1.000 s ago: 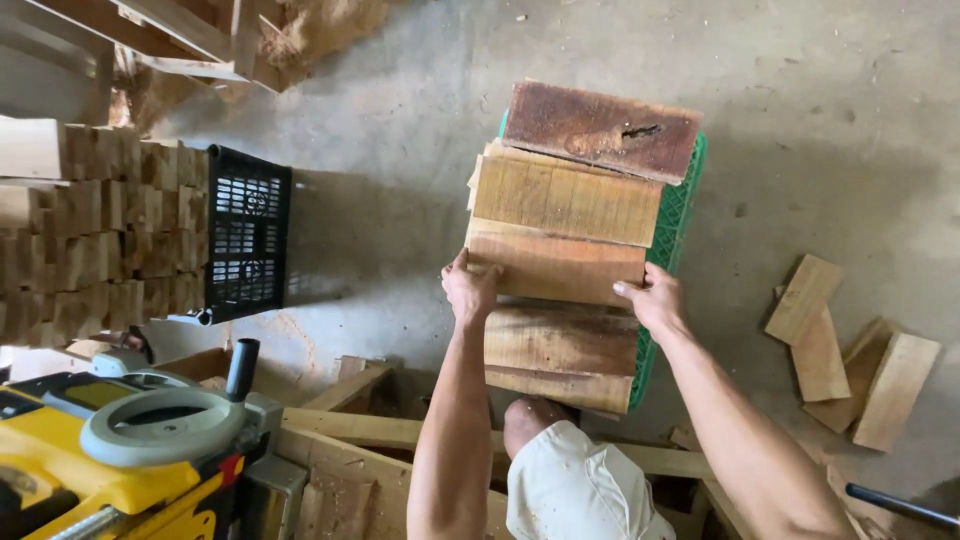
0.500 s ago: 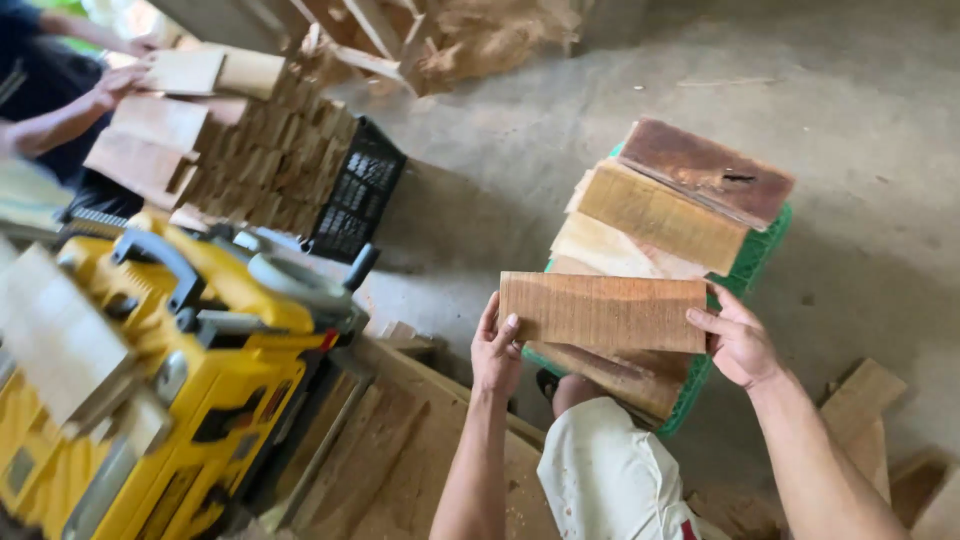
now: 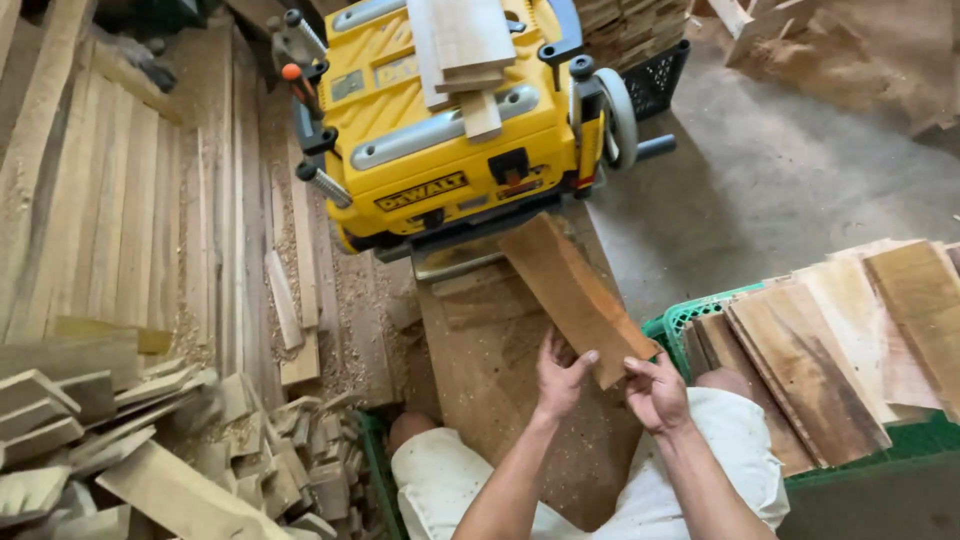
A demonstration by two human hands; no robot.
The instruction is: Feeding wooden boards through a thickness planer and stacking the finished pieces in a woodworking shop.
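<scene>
green crate [image 3: 700,312] of boards, offcut pile [image 3: 150,440]

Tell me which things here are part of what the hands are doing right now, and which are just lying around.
In use:
- brown wooden board, held by the left hand and right hand
- yellow benchtop planer machine, which the board's far end reaches

Lying about:
- green plastic crate of stacked boards
- pile of pale offcut blocks
- long planks on the left
- black plastic crate

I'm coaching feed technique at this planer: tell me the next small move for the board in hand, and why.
Probably swing the board straight, then ease it forward. Both the left hand and right hand grip its near end, its far end already sits at the yellow planer mouth, but it lies angled across the infeed table.
</scene>
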